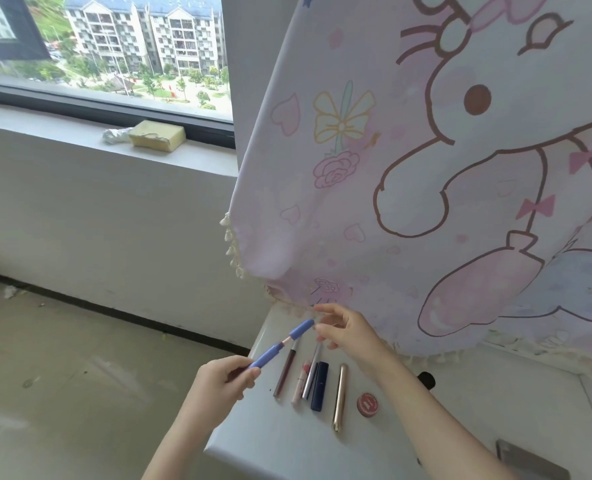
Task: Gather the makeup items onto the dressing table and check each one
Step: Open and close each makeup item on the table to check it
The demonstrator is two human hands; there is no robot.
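Observation:
My left hand (223,377) grips the lower barrel of a blue makeup pen (266,356) above the table's left edge. The pen's blue cap (301,330) is pulled partly off, with a thin pink stem showing between cap and barrel. My right hand (344,332) pinches the far end of that cap. On the white dressing table (270,441) lie a dark red lip gloss tube (285,370), a pale pink tube (300,382), a silver pencil (311,372), a navy lipstick case (319,386), a gold tube (340,396) and a small red round tin (368,404), side by side.
A cartoon-print cloth (443,168) with a tasselled hem hangs over the back of the table. A black knob (426,379) stands beside my right forearm. A yellow sponge (157,135) rests on the window sill. Tiled floor (79,375) lies to the left of the table.

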